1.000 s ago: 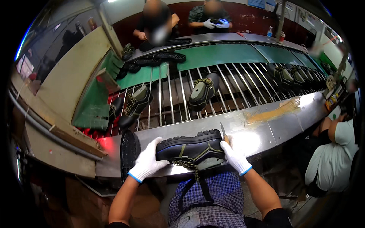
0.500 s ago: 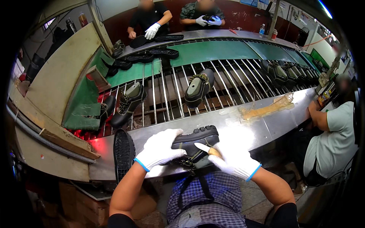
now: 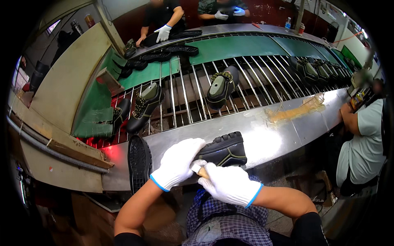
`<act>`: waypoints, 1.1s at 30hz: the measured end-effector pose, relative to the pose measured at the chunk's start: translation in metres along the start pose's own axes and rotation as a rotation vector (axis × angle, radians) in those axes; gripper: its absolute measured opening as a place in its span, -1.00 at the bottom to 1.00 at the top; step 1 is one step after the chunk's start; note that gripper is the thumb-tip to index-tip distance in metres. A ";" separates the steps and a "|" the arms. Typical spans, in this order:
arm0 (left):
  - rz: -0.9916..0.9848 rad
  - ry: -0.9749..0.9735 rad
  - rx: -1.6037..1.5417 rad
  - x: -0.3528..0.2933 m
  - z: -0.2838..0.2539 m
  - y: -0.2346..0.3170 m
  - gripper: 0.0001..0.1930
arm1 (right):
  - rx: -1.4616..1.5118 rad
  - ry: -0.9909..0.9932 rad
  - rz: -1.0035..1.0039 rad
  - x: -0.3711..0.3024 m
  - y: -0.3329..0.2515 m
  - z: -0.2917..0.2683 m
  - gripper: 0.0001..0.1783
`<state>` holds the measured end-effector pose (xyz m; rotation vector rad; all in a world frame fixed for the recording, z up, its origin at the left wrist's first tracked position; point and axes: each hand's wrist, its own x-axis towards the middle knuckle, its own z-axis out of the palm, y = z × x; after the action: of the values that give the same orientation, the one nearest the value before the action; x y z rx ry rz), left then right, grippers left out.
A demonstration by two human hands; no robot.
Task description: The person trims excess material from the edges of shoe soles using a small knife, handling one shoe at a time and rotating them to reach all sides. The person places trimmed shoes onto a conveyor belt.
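A black shoe (image 3: pixel 223 153) with yellow-green stitching sits at the near edge of the metal counter, its chunky sole turned up and away from me. Gloved in white, my left hand (image 3: pixel 175 162) is closed around the shoe's left end, hiding that end. My right hand (image 3: pixel 227 183), also gloved, grips a wooden-handled tool with a flat white blade (image 3: pixel 198 169). The blade lies across the left thumb and fingers, in front of the shoe; its tip is partly hidden. Left of my left hand, a loose black sole (image 3: pixel 138 162) lies tread to the right on the counter.
Beyond the metal counter (image 3: pixel 184 135) runs a conveyor of metal rods (image 3: pixel 180 96) carrying several black shoes (image 3: pixel 223 88). Black soles (image 3: pixel 180 50) rest on its green sheet (image 3: pixel 242 52). Two gloved co-workers stand across it; a person in a pale shirt (image 3: pixel 363 141) sits at the right.
My right hand has come left and down, bringing the tool from the shoe's side to my left fingers. The shoe has shifted slightly right in view, as the whole scene has.
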<state>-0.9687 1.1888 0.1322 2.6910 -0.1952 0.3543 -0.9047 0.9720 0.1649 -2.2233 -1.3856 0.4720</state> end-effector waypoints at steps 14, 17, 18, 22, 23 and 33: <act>-0.200 -0.206 0.151 0.049 0.014 0.020 -0.26 | -0.128 0.030 0.376 -0.031 0.073 -0.041 -0.49; -0.195 -0.156 0.121 0.046 0.016 0.016 -0.28 | 0.673 0.039 0.462 -0.028 0.109 -0.008 -0.48; -0.201 -0.155 0.118 0.046 0.013 0.016 -0.29 | 1.220 0.003 0.655 -0.026 0.106 -0.002 -0.53; -0.171 -0.098 0.111 0.040 0.012 0.018 -0.33 | 0.360 0.106 0.295 -0.033 0.092 -0.003 -0.54; -0.171 -0.112 0.117 0.038 0.011 0.019 -0.34 | 0.246 0.047 0.351 -0.032 0.092 -0.010 -0.51; -0.043 0.008 0.173 0.023 0.016 0.020 -0.35 | -0.121 -0.011 0.287 -0.028 0.053 -0.031 -0.54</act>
<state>-0.9470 1.1624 0.1315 2.8583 -0.1088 0.3843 -0.8617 0.9206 0.1619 -2.5367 -1.1302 0.5087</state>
